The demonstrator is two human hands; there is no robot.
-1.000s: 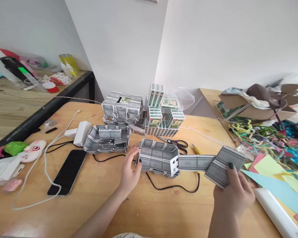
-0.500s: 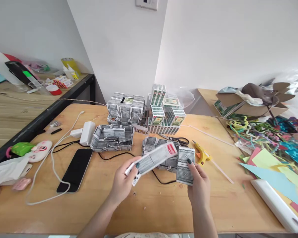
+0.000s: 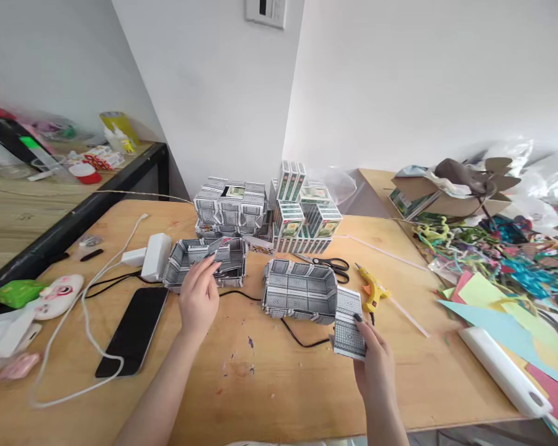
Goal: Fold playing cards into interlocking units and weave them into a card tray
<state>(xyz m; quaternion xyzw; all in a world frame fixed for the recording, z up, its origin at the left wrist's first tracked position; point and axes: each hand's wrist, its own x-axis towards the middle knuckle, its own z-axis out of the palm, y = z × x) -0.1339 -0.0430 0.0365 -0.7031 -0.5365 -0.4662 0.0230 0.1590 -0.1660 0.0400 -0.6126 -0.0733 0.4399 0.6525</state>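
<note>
Left hand (image 3: 198,300) has let go of the strip, now fingers spread at the tray (image 3: 206,261); right hand (image 3: 371,359) still pinching a card panel (image 3: 348,322).

Table: your wooden table (image 3: 270,384) carries everything.
Left: black phone (image 3: 132,331), white charger (image 3: 155,257) with cables.
Middle: two patterned card trays (image 3: 300,291), stacked card boxes (image 3: 307,217), scissors (image 3: 328,265), yellow glue gun (image 3: 372,288).
Right: coloured paper (image 3: 506,306), white roll (image 3: 504,371).

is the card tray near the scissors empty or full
Empty: the patterned grey card tray beside the black-handled scissors shows only its bare inner floor and walls.
</note>
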